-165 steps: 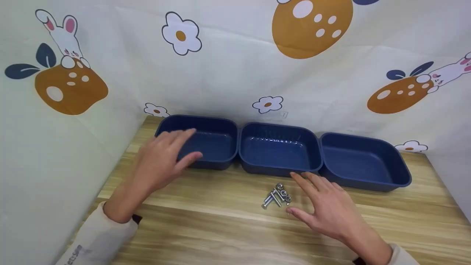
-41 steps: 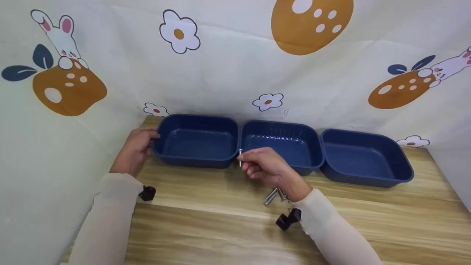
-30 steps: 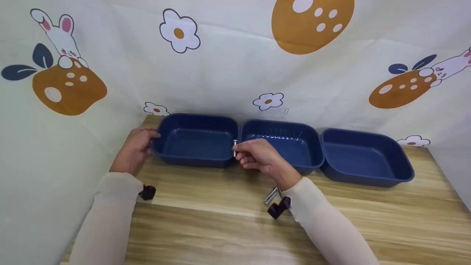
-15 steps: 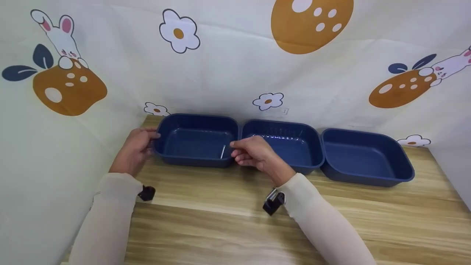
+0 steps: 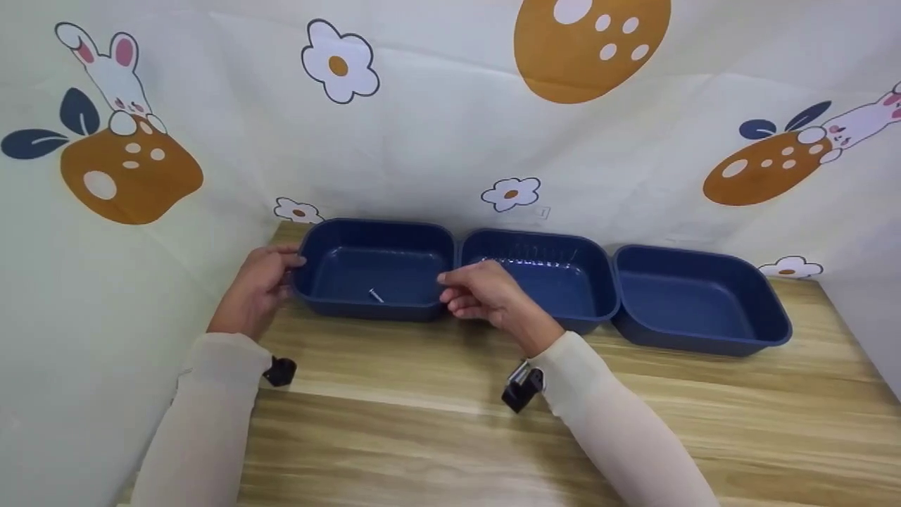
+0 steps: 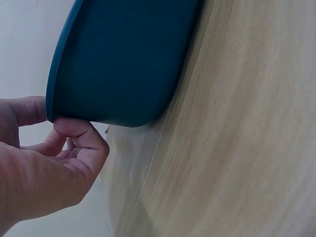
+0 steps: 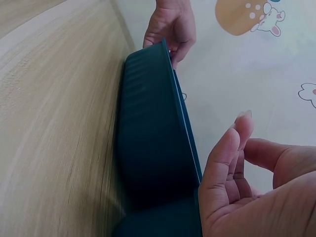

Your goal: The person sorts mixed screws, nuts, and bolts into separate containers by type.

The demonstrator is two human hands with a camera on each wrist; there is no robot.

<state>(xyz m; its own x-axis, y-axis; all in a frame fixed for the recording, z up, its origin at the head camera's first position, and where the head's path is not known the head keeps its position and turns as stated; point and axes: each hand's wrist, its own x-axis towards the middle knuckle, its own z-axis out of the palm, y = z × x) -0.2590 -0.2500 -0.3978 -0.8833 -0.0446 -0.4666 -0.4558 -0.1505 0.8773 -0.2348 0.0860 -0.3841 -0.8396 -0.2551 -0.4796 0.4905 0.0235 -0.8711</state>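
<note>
A silver bolt [image 5: 376, 296] lies on the floor of the left blue bin [image 5: 373, 310], close to its front wall. My left hand [image 5: 259, 285] grips that bin's left rim, thumb inside and bent fingers under the lip, as the left wrist view shows. Over the place where the left and middle bins meet hovers my right hand [image 5: 489, 296]. Its fingers are loosely bent, with nothing between thumb and fingertips in the right wrist view. Partly hidden by the right cuff, part of a metal bolt [image 5: 519, 373] shows on the table.
The middle blue bin [image 5: 605, 320] and the right blue bin [image 5: 704, 341] continue the row along the patterned cloth backdrop [image 5: 422, 141]. Wood-grain tabletop [image 5: 394, 422] stretches in front. Black wrist-camera mounts [image 5: 521, 391] stick out below the cuffs.
My right hand picked a bolt from the pile, carried it left and let it drop into the left bin, where it rolled leftward. My left hand came down onto that bin's rim.
</note>
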